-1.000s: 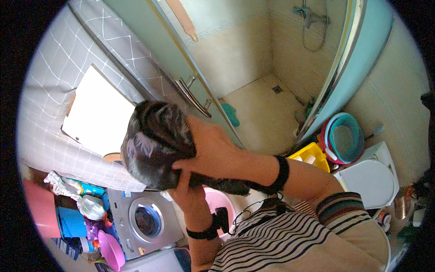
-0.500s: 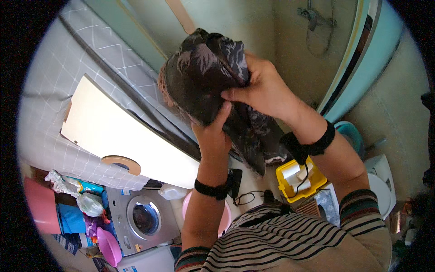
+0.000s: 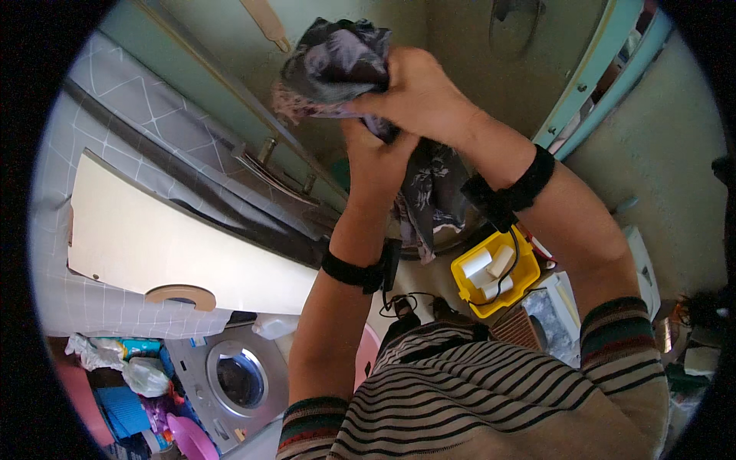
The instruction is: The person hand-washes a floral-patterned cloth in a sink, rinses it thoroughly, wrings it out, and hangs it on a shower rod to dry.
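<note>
A dark grey patterned cloth point(image 3: 337, 61), with a pinkish, frayed-looking edge on its left side, is bunched up in front of me at the top of the view. My right hand point(image 3: 422, 96) grips it from the right, with the fingers wrapped behind the bunch. Just below, my left hand point(image 3: 376, 157) is closed on a lower fold, its fingertips partly hidden by the cloth and the right hand. A loose length of the same cloth hangs down behind my forearms toward the floor. Black straps with small devices circle both forearms.
At left are a white panel point(image 3: 184, 238), a grey checked curtain point(image 3: 123, 96) and a washing machine point(image 3: 172, 364). A yellow bin point(image 3: 473, 300) holding white rolls sits low at right. A teal-framed shower doorway point(image 3: 594, 84) rises beyond it. Part of a pink basin point(image 3: 369, 356) shows beside my left forearm.
Both hands have moved up and away from me with the cloth, which is gathered into a smaller bunch. The view has shifted, showing more of the rail by the curtain.
</note>
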A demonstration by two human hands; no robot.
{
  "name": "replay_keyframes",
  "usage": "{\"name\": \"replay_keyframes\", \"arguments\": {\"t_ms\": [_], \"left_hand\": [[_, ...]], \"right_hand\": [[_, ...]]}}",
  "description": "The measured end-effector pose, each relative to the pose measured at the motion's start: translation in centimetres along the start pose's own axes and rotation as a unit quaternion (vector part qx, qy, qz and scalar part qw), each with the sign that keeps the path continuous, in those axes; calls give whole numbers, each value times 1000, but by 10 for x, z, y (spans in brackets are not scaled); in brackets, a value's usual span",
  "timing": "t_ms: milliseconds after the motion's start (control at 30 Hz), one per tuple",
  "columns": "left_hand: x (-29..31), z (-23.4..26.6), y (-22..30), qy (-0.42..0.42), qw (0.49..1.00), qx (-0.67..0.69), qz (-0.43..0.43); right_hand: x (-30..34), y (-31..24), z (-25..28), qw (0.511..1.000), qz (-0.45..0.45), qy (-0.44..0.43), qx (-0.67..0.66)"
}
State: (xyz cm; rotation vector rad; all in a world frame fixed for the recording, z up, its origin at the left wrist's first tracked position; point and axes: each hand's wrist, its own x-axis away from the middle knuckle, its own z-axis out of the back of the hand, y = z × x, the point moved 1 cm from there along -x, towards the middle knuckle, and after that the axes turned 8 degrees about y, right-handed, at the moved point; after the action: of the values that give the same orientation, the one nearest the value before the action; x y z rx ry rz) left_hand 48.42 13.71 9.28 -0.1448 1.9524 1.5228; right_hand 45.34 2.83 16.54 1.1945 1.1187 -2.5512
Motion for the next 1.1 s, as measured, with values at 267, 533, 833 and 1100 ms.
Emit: {"name": "replay_keyframes", "arguments": {"t_ms": [267,533,833,1100], "left_hand": [[-11,34,9,-95,986,95,97],[-39,58,-4,-48,986,63,148],[-64,58,-5,-131,975,126,128],[-62,29,-55,-104,960,161,206]], "right_hand": [[-21,50,14,943,-223,-30,-246],[-36,55,11,884,-248,-49,-394],[-65,57,51,926,-192,-142,-293],[-61,62,63,897,-234,-171,-333]]}}
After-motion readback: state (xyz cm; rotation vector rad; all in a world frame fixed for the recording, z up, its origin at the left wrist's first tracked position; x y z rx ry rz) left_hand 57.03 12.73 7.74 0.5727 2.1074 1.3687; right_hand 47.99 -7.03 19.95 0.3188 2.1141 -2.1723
